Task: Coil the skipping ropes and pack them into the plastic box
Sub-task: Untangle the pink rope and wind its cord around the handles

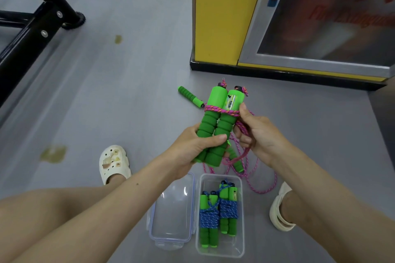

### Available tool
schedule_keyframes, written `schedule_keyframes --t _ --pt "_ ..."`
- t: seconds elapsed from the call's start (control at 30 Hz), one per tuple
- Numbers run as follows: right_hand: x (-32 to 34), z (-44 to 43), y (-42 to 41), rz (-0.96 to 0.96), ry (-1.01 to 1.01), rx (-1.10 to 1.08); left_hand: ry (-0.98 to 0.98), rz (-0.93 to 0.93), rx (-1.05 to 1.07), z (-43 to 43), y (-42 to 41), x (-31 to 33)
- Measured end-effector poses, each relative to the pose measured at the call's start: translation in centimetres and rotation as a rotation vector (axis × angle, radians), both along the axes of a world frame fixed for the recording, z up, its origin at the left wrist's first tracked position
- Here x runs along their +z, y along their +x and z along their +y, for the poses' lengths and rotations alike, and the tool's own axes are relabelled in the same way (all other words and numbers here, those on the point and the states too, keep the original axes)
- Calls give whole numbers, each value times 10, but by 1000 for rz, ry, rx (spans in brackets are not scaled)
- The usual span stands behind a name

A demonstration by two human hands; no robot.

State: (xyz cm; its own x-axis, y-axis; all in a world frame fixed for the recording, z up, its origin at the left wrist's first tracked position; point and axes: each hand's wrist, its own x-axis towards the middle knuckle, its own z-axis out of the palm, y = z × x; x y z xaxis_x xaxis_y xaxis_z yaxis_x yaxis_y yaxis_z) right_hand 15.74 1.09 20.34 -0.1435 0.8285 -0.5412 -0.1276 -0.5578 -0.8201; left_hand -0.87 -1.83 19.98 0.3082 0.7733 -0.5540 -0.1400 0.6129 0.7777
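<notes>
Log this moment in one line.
left hand: grips green handles | right hand: holds pink rope, few turns wound | plastic box: open, two blue-rope bundles inside

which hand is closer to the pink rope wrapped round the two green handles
Right. The right hand has its thumb against the pink rope wraps, on their right side. The left hand grips the green handles lower down, on the foam, clear of the wraps.

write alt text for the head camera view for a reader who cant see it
A person's left hand grips two green skipping-rope handles together while the right hand holds the pink rope looped round them. On the floor below, an open plastic box holds two bundles coiled in blue rope, its lid beside it.
</notes>
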Motion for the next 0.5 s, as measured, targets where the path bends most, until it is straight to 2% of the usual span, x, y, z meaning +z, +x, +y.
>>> schedule_keyframes --t 0.2,0.27,0.37,0.5 --pt "3 0 5 -221 75 19 135 231 30 7 -5 2" --pt "1 -2 4 -294 99 46 225 387 23 8 -6 -3" --pt "0 -4 1 -357 113 124 411 738 -26 11 -8 -11" --pt "-1 -3 0 -391 137 197 469 873 -29 10 -8 -11"
